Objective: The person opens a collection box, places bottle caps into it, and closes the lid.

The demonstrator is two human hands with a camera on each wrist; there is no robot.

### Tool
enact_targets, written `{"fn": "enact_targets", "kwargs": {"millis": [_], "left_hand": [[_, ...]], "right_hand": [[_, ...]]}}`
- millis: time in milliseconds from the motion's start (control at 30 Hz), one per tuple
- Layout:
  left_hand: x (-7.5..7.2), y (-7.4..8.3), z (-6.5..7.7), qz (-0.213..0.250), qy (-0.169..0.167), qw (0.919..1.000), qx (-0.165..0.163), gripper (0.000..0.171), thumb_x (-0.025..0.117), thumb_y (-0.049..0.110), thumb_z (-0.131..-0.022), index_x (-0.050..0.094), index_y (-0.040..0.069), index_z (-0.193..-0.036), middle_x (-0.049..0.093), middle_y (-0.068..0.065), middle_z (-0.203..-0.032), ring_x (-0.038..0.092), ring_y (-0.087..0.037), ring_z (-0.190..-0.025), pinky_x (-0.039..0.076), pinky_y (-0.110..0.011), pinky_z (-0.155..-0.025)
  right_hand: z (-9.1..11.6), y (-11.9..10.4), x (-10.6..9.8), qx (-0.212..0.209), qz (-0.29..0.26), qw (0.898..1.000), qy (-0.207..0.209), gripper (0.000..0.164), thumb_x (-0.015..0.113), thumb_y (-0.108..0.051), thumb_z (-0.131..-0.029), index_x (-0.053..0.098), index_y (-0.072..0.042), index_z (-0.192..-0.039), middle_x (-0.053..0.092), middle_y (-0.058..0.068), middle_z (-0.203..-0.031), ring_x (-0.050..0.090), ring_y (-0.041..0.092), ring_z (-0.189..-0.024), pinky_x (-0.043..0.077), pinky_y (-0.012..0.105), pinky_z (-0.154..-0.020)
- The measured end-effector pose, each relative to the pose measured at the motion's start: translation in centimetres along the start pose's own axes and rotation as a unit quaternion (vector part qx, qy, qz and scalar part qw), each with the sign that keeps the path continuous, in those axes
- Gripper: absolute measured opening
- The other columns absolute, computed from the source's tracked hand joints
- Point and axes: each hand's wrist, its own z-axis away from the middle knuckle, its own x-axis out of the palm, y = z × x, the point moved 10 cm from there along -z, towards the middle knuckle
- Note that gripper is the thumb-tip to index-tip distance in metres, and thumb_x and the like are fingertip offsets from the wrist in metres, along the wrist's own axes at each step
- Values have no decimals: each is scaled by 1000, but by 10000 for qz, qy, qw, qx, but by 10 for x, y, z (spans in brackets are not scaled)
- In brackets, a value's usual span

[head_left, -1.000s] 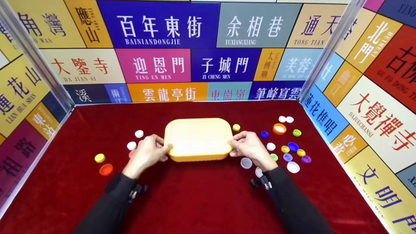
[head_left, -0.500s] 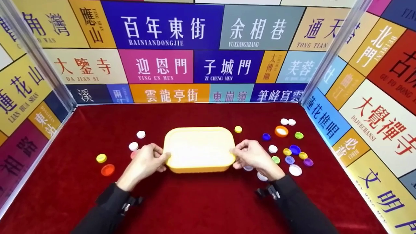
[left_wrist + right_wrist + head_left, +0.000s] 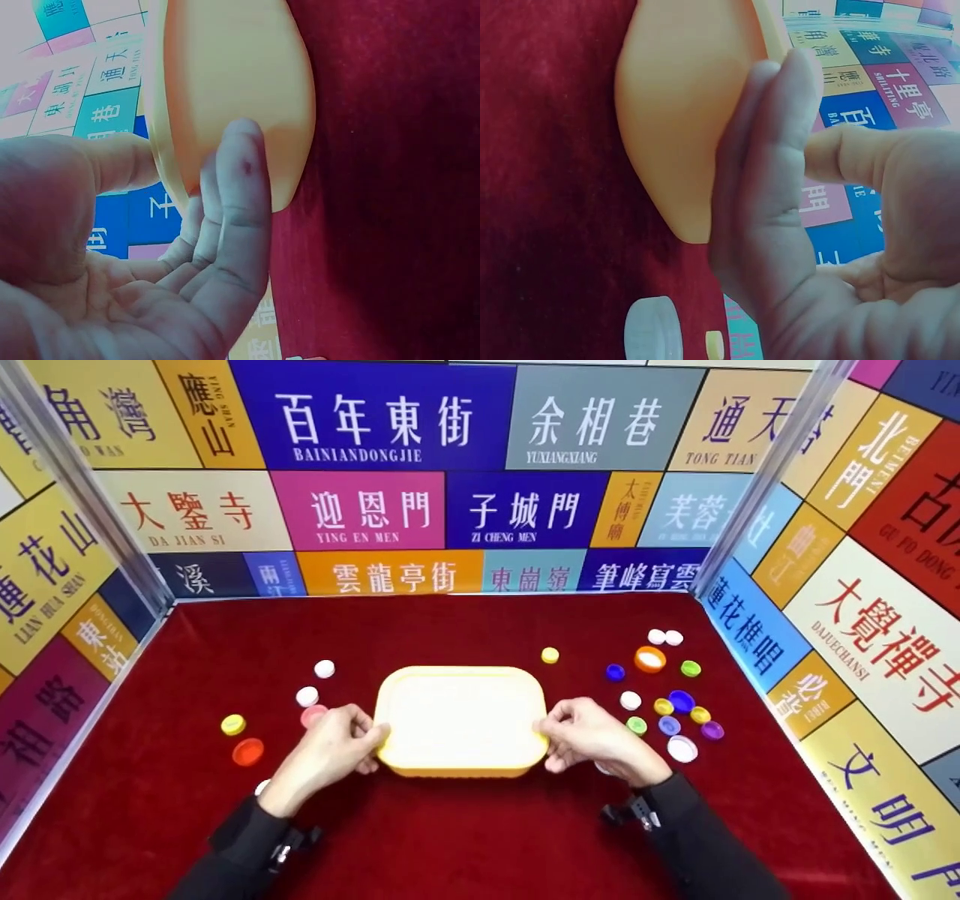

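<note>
A shallow yellow tray (image 3: pixel 461 720) with rounded corners lies centrally in the head view, its flat upper face pale and bright. At its left end my left hand (image 3: pixel 335 746) grips the rim, thumb on top and fingers along the side. My right hand (image 3: pixel 596 737) holds the opposite end the same way. In the left wrist view the tray's smooth side wall (image 3: pixel 240 67) shows beside the extended fingers (image 3: pixel 244 180). The right wrist view has the other end wall (image 3: pixel 675 127), with the fingers (image 3: pixel 780 142) against it below the rim.
On the red cloth (image 3: pixel 465 840), several bottle caps lie scattered at right, among them an orange cap (image 3: pixel 649 659) and a purple cap (image 3: pixel 712 730). Left are a red cap (image 3: pixel 248 751), a yellow cap (image 3: pixel 233 725) and white ones. Sign-printed panels (image 3: pixel 367 420) wall the back and sides.
Both hands have drawn the tray nearer to the person, keeping their grip on its ends. A lilac cap near the right hand is now hidden; a white one shows by the left wrist.
</note>
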Motion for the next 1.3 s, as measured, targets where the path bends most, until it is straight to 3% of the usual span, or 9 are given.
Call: {"fn": "enact_targets", "kwargs": {"millis": [367,500,600,700,800,967,1100,1200,1300], "left_hand": [[10,3,4,-121,-447,9989,-43,19,70,19,-107,67,5,-95,78,-9,-75,77,-18,-65,65,-25,-64],[13,2,5,-121,-475,9988,-83,17,69,19,-105,66,7,-93,78,-9,-76,77,-18,-66,65,-26,-66],[13,2,6,-158,-458,9988,-100,18,69,21,-105,65,8,-94,79,-9,-77,77,-18,-67,64,-27,-67],[12,2,7,-298,-425,9986,-122,20,70,23,-106,65,9,-94,80,-9,-78,78,-18,-68,62,-27,-66],[11,2,6,-451,-381,9982,-129,22,71,26,-107,65,9,-93,81,-8,-78,78,-18,-69,60,-27,-65],[10,5,4,-588,-329,9977,-88,21,68,26,-106,65,10,-93,83,-7,-79,78,-17,-70,58,-27,-67],[9,3,3,-626,-286,9975,-164,19,66,26,-105,65,11,-94,83,-7,-80,78,-17,-71,58,-26,-68],[10,1,4,-610,-288,9975,-228,20,66,27,-105,65,11,-94,83,-7,-80,78,-17,-71,59,-26,-67],[12,-1,5,-513,-309,9978,-270,20,69,27,-106,65,8,-99,83,-8,-83,78,-17,-71,61,-25,-66]], "right_hand": [[10,2,0,55,351,9991,-231,30,79,-25,-110,65,2,-108,71,8,-77,78,15,-62,73,30,-66],[14,0,-3,8,694,9976,-90,31,80,-25,-109,65,2,-110,72,10,-80,78,16,-63,74,31,-67],[17,-10,-8,-321,1320,9903,276,34,84,-28,-107,67,0,-115,78,13,-88,81,19,-66,73,30,-67],[24,-32,-11,-1078,2377,9615,860,40,87,-32,-104,69,-4,-126,79,13,-106,81,19,-86,70,30,-79],[38,-58,-7,-2026,3295,9120,1366,50,90,-32,-103,68,-7,-140,73,12,-127,76,25,-112,68,39,-94],[59,-84,25,-3333,4067,8437,1078,64,94,-30,-101,66,-5,-154,65,15,-150,70,32,-134,66,48,-116],[67,-81,54,-3681,4707,7999,549,69,94,-39,-100,67,-9,-157,65,14,-162,69,30,-143,63,47,-123],[70,-74,70,-3744,5225,7648,432,71,96,-43,-97,70,-14,-157,66,13,-164,69,32,-146,63,51,-121],[71,-67,78,-3720,5578,7408,411,70,98,-42,-95,72,-16,-154,69,13,-162,70,34,-147,63,55,-118]]}}
